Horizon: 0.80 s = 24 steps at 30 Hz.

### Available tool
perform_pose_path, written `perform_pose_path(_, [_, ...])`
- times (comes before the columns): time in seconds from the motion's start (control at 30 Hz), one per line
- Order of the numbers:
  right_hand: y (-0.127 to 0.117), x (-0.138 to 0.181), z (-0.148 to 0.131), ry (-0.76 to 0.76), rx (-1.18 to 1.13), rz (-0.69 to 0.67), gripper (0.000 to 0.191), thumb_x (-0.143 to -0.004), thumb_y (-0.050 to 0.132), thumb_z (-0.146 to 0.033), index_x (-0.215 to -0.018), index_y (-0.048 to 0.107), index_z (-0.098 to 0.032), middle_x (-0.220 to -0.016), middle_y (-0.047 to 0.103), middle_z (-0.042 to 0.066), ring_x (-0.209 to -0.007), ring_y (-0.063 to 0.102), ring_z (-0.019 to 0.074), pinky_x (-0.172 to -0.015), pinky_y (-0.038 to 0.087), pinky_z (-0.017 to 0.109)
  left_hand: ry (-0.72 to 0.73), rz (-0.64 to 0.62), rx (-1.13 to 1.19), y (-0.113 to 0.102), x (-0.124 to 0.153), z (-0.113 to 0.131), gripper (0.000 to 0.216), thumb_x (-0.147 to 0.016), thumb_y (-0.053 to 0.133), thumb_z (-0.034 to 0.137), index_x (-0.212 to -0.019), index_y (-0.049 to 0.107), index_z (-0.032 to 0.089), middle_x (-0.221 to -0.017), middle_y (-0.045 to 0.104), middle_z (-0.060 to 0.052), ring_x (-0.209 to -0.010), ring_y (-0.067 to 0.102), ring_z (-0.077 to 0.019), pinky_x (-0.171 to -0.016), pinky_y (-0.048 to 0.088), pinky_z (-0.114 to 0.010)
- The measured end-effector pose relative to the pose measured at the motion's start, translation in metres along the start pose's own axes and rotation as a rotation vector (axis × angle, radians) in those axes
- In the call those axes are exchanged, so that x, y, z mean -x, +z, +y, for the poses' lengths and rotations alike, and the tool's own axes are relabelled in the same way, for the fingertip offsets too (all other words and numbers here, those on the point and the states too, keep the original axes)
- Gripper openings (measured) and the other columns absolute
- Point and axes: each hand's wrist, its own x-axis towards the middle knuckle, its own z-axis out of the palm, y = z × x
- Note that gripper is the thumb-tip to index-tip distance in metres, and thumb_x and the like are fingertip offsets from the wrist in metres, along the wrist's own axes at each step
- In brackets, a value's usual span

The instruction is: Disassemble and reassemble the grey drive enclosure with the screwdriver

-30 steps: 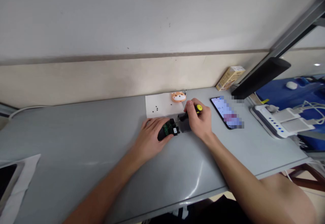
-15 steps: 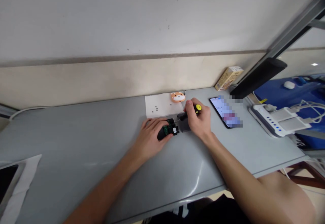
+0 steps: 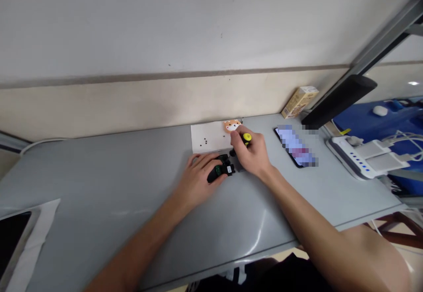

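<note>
My left hand (image 3: 201, 173) is closed round a small black device with a green circuit board (image 3: 218, 169), pressing it to the grey table. Its kind is partly hidden by my fingers. A white label shows on its right part. My right hand (image 3: 250, 151) grips a black screwdriver with a yellow cap (image 3: 246, 139), tilted with its lower end toward the device. Whether its tip touches is hidden. Beneath my right hand lies a dark grey flat piece (image 3: 239, 166), mostly covered. Several tiny dark screws (image 3: 205, 141) rest on a white sheet of paper (image 3: 211, 129) behind my hands.
An orange animal-face case (image 3: 231, 125) sits on the paper's far right. To the right are a phone (image 3: 294, 146), a carton (image 3: 299, 102), a black post (image 3: 340, 102) and a power strip (image 3: 358, 159) with plugs and cables. A dark-screened device (image 3: 13, 234) lies far left.
My right hand has shifted left and slightly up with the screwdriver, now partly covering the animal-face case. My left hand keeps its hold on the device. The whole view has shifted slightly.
</note>
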Motion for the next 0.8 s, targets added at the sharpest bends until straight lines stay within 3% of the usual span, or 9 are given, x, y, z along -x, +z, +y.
perform_pose_path(0.17, [0.003, -0.016, -0.005, -0.08, -0.012, -0.195, 0.039, -0.098, 0.05, -0.043, -0.066, 0.044, -0.021, -0.06, 0.042, -0.004, -0.057, 0.037, 0.0103, -0.057, 0.032, 0.028, 0.009, -0.015, -0.014, 0.0, 0.0, 0.001, 0.017, -0.097, 0.063, 0.036, -0.109, 0.066, 0.025, -0.131, 0.069, -0.005, -0.125, 0.062, -0.0251, -0.112, 0.039, -0.048])
perform_pose_path(0.4, [-0.001, -0.011, 0.004, -0.067, -0.107, -0.232, 0.036, -0.098, 0.045, -0.038, -0.066, 0.047, -0.021, -0.062, 0.043, -0.003, -0.06, 0.041, 0.0112, -0.058, 0.034, 0.028, -0.003, -0.021, -0.04, 0.001, 0.002, 0.001, 0.018, -0.098, 0.061, 0.036, -0.112, 0.068, 0.026, -0.138, 0.066, -0.004, -0.126, 0.061, -0.0262, -0.114, 0.039, -0.051])
perform_pose_path(0.8, [0.002, -0.002, 0.017, -0.044, -0.066, 0.006, 0.037, -0.095, 0.045, -0.034, -0.06, 0.046, -0.022, -0.058, 0.047, -0.002, -0.056, 0.041, 0.0121, -0.057, 0.034, 0.03, 0.009, -0.031, -0.075, 0.0, 0.002, 0.0, 0.019, -0.098, 0.061, 0.036, -0.112, 0.07, 0.027, -0.137, 0.067, -0.003, -0.125, 0.062, -0.0262, -0.114, 0.04, -0.051])
